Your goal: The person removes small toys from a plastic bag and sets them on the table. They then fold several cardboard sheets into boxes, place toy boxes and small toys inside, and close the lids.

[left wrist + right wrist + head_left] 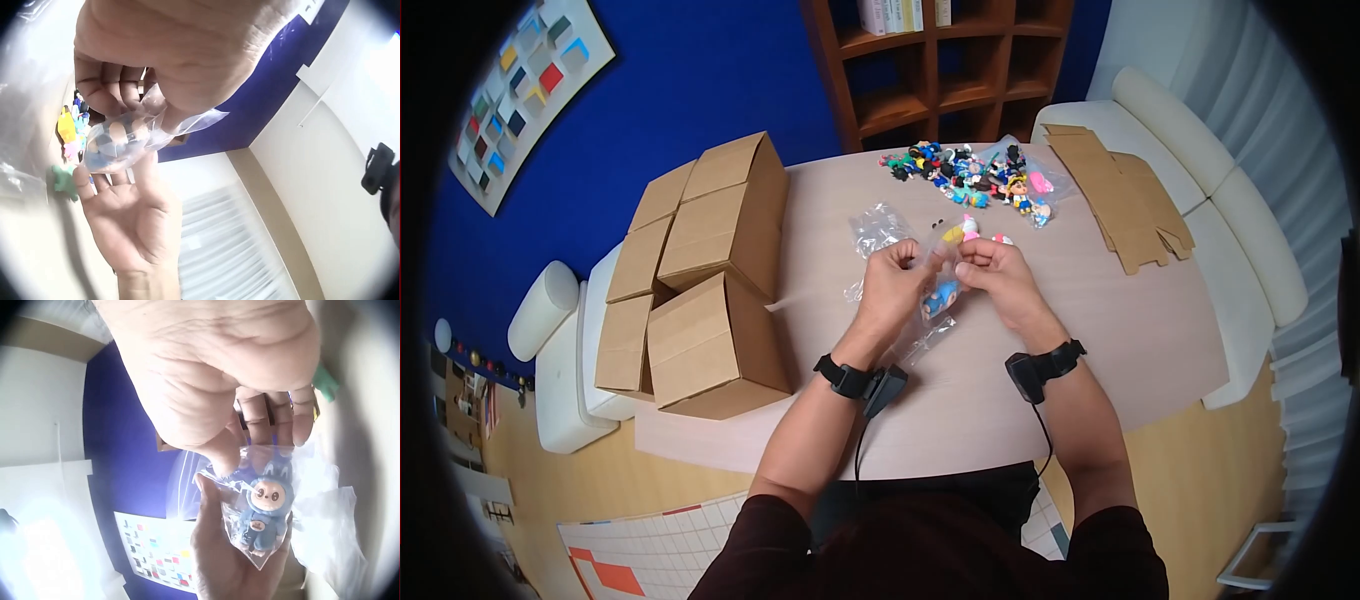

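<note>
A small blue figurine with rabbit-like ears [270, 506] lies inside a clear plastic bag [257, 557] held between both hands over the table. My left hand [892, 292] pinches the bag from the left, with thumb and fingers at its upper part. From the other side my right hand [1006, 285] grips the bag near its mouth, its thumb along the film. In the head view the blue figure [941, 298] hangs just below the fingertips. Just beyond the hands are a yellow item [953, 233] and a pink-and-white figure [971, 228].
Several colourful figurines [970, 195] are heaped at the table's far side, beside a clear bag. Crumpled clear bags [878, 228] lie left of the hands. Closed cardboard boxes [715, 345] stand stacked at the left. Flattened cardboard [1125, 195] rests at the right edge.
</note>
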Demonstrator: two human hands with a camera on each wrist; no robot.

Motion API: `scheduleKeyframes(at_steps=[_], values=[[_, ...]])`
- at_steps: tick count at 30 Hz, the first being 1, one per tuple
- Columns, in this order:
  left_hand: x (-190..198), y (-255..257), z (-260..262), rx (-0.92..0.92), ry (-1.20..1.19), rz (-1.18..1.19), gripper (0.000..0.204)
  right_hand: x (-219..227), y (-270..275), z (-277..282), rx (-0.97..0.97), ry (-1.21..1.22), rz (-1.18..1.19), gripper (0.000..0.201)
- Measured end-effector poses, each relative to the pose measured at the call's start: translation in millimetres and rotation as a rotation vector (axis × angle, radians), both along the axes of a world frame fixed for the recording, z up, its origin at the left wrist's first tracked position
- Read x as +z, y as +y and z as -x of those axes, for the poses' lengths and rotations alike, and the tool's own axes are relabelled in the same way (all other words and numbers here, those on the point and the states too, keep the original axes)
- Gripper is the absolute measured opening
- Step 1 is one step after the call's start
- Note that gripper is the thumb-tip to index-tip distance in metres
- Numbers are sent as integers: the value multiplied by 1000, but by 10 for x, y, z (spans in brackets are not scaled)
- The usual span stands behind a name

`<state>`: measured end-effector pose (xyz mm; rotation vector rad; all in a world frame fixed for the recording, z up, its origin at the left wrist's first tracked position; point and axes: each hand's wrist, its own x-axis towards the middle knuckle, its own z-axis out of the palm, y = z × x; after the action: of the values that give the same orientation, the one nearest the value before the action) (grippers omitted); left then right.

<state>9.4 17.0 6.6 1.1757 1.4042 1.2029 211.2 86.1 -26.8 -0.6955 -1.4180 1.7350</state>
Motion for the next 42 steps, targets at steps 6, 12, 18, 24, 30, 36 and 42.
scheduleKeyframes(at_steps=[6,12,18,24,30,36,42], values=[[-23,25,-85,114,-223,-197,32,93,-95,22,-32,-47,31,12],[116,-4,-61,178,-22,-245,18,58,-75,63,-226,-28,-58,13],[195,-44,-148,271,648,-691,16,480,-208,-31,4,157,60,22],[182,-127,-221,7,553,-582,17,256,-90,-50,-110,130,136,19],[115,-62,-80,-215,-76,-371,74,335,-25,-178,-109,361,142,19],[83,-39,-15,-227,-617,-25,76,271,31,-198,65,573,105,15],[98,5,21,-225,-701,108,50,403,22,-243,24,455,193,18]])
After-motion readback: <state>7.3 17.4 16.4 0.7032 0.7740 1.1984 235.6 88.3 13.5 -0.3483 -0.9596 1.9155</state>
